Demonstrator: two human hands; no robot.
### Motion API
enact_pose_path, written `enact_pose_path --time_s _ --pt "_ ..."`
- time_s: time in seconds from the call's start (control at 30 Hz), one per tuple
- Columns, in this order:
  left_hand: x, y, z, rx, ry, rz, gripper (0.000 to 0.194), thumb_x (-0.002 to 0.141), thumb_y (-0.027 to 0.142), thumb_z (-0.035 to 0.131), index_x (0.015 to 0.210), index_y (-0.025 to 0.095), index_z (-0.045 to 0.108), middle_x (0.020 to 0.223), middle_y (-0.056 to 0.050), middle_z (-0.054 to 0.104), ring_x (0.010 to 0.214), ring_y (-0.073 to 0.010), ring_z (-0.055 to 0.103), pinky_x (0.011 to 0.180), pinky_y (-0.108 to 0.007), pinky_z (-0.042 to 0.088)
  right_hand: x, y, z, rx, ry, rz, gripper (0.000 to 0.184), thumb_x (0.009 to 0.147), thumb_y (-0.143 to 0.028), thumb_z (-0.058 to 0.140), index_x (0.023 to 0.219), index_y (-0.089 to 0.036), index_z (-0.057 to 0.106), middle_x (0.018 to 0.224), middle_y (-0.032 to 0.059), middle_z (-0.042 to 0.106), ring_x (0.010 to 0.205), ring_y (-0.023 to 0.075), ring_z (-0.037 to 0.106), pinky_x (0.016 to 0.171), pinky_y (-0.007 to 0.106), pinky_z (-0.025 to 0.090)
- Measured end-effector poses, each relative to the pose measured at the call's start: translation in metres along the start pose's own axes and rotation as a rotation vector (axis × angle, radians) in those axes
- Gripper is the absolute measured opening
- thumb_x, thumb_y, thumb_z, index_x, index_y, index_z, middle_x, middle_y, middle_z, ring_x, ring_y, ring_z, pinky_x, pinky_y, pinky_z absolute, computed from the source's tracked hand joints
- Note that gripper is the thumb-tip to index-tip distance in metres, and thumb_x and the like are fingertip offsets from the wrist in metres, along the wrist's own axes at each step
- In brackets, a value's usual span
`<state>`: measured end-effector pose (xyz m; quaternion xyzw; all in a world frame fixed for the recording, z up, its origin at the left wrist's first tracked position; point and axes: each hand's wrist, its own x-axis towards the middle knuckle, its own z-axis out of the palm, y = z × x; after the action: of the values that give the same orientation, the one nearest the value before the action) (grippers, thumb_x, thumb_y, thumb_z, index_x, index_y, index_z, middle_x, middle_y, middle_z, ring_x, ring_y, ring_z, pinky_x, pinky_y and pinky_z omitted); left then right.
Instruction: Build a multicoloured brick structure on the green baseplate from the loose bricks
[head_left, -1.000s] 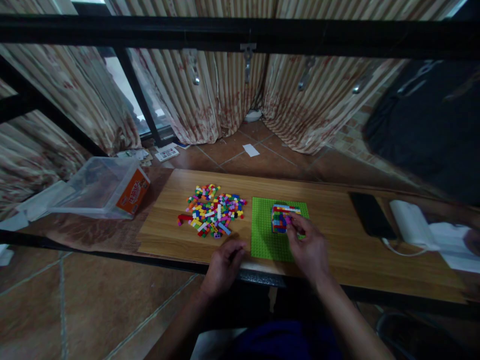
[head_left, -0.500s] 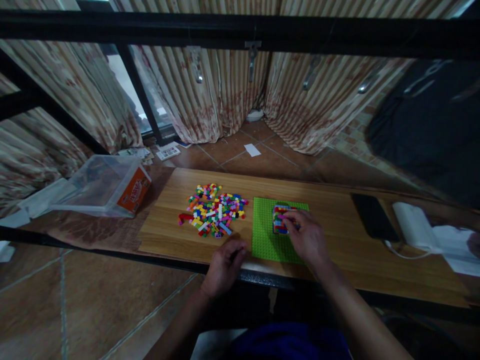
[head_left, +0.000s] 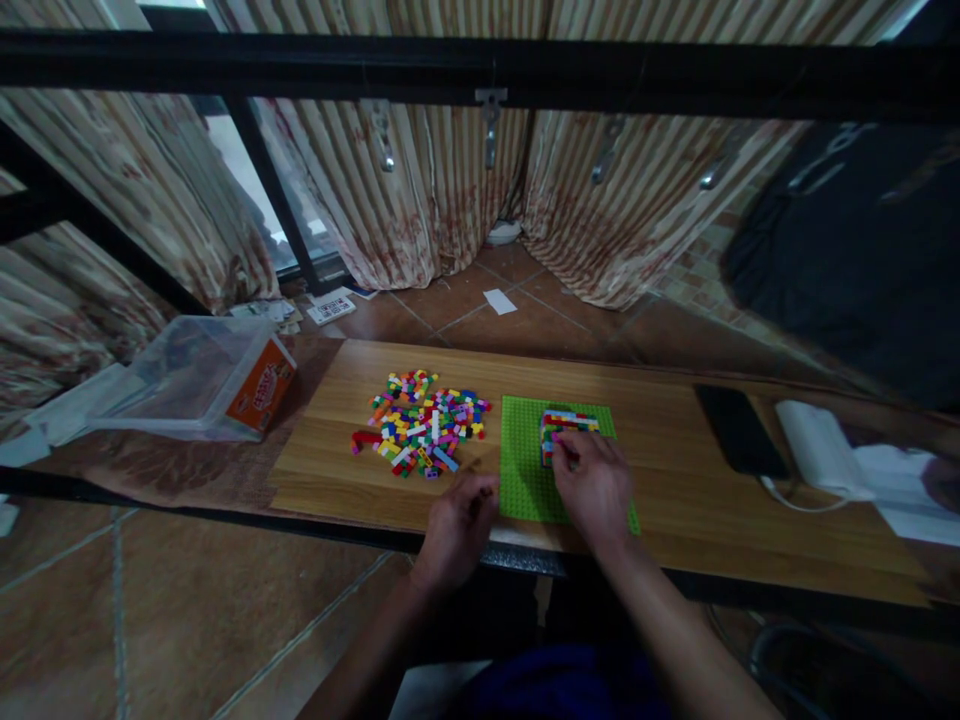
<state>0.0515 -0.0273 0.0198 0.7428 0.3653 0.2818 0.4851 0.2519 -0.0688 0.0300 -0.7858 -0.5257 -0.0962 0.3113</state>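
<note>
A small block structure of red, blue, white and green toy bricks point(head_left: 570, 419) stands on the green baseplate point(head_left: 521, 470). My right hand point(head_left: 596, 485) is at its near side, thumb and forefinger pinched on a small pink brick point(head_left: 556, 437); the fingers hide part of the structure. My left hand point(head_left: 459, 520) is curled at the table's front edge, just left of the baseplate. Its fingers are closed, and whether anything is in them is hidden. Beyond it lies a pile of loose colourful bricks point(head_left: 427, 425).
A clear plastic box point(head_left: 180, 385) with an orange label stands left of the wooden board point(head_left: 322, 470). To the right lie a black phone point(head_left: 739, 430) and a white power bank point(head_left: 821, 450) joined by a cable. A dark rail point(head_left: 480, 65) crosses the top.
My right hand has drawn back slightly towards me, uncovering more of the structure's top. My left hand has moved slightly right, closer to the baseplate. The whole view has shifted a little.
</note>
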Motion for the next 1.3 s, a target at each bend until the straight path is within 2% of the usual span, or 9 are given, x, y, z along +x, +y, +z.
enact_pose_path --time_s 0.07,0.2,0.37,0.63,0.87,1.1,1.3 --pt "0.012 0.008 0.009 0.076 -0.005 0.042 0.029 0.091 0.021 0.048 0.117 0.021 0.062 0.102 -0.006 0.064 0.084 -0.0161 0.063 0.081 -0.030 0.053 0.000 -0.003 0.003 -0.072 0.015 -0.003 0.018 0.089 -0.026 0.052 0.085 -0.021 0.069 0.085 0.0070 0.070 0.083 0.0234 0.056 0.080 0.037 0.037" --pt "0.041 0.014 0.032 0.200 -0.039 0.152 0.044 0.086 0.013 0.046 0.128 0.022 0.056 0.120 -0.010 0.057 0.108 -0.0213 0.059 0.099 -0.037 0.050 -0.001 -0.006 0.006 -0.147 0.035 0.006 0.019 0.088 -0.026 0.051 0.082 -0.021 0.069 0.081 0.0071 0.068 0.083 0.0239 0.053 0.079 0.038 0.033" --pt "0.063 0.010 0.052 0.246 -0.106 0.181 0.054 0.080 0.006 0.043 0.130 0.021 0.054 0.123 -0.010 0.053 0.112 -0.0216 0.057 0.103 -0.035 0.049 -0.004 -0.006 0.004 -0.131 0.035 -0.001 0.021 0.090 -0.028 0.051 0.083 -0.021 0.069 0.084 0.0072 0.069 0.085 0.0242 0.052 0.080 0.039 0.032" --pt "0.064 0.007 0.055 0.319 -0.124 0.240 0.062 0.077 0.007 0.045 0.138 0.018 0.047 0.128 -0.013 0.050 0.116 -0.0238 0.054 0.104 -0.037 0.047 -0.014 0.013 -0.003 -0.023 0.027 -0.113 0.024 0.094 -0.028 0.050 0.101 -0.021 0.072 0.105 0.0086 0.069 0.097 0.0241 0.055 0.085 0.040 0.041" --pt "0.065 0.000 0.060 0.422 -0.105 0.300 0.062 0.078 0.011 0.048 0.140 0.017 0.043 0.130 -0.014 0.048 0.118 -0.0260 0.052 0.105 -0.040 0.047 -0.020 0.015 -0.003 -0.105 -0.042 -0.155 0.034 0.095 -0.029 0.047 0.122 -0.022 0.066 0.118 0.0122 0.064 0.105 0.0275 0.052 0.087 0.044 0.042" --pt "0.063 0.008 0.061 0.459 -0.127 0.286 0.062 0.079 0.013 0.047 0.141 0.012 0.043 0.126 -0.016 0.050 0.115 -0.0293 0.053 0.102 -0.043 0.048 -0.017 0.013 -0.007 -0.279 -0.091 -0.210 0.034 0.096 -0.034 0.047 0.121 -0.023 0.067 0.119 0.0125 0.063 0.105 0.0298 0.050 0.088 0.044 0.039" --pt "0.064 0.008 0.063 0.425 -0.105 0.294 0.058 0.082 0.016 0.046 0.140 0.011 0.044 0.123 -0.016 0.053 0.114 -0.0287 0.053 0.103 -0.042 0.048 -0.011 0.018 -0.010 -0.255 -0.170 -0.249 0.032 0.096 -0.030 0.046 0.120 -0.024 0.067 0.119 0.0123 0.062 0.106 0.0292 0.051 0.090 0.044 0.038"
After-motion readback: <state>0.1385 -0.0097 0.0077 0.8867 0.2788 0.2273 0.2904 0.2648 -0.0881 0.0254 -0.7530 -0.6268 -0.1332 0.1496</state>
